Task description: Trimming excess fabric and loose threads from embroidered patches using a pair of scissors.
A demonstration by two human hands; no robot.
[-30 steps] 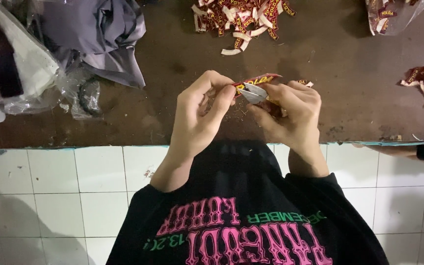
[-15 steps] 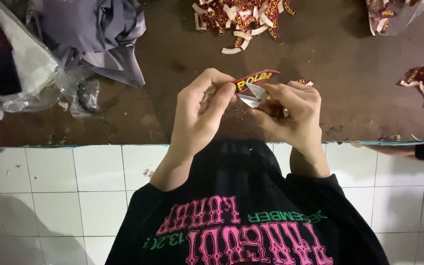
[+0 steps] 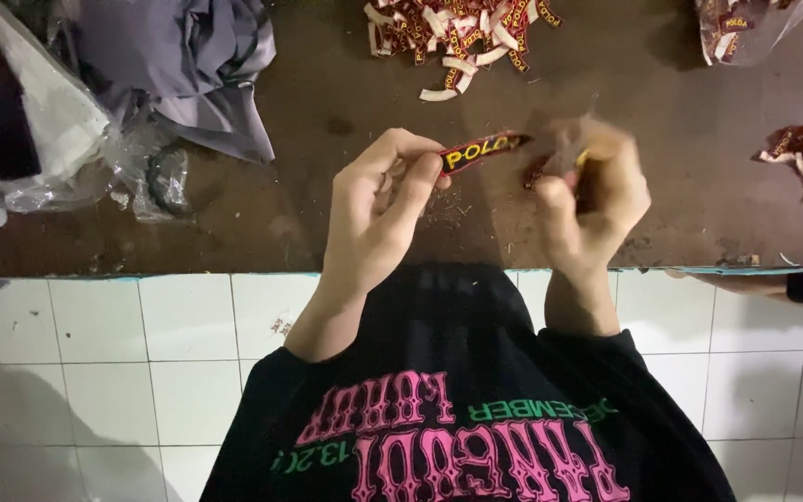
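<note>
free: bare tabletop [image 3: 327,186] centre | blocked: grey cloth [image 3: 178,65] left, label pile [image 3: 457,37] ahead

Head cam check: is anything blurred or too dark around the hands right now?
Head view: the right hand is smeared by motion blur; the left hand and the dark red label it pinches are sharp; the brown table is dim, its far edge darkest.

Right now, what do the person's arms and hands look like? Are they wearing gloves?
No gloves. Both the left hand and the right hand are bare, with no rings or watch visible. The right one is blurred. The forearms are bare too; black sleeves are pushed up near the elbows, part of a black top with pink and green lettering.
</note>
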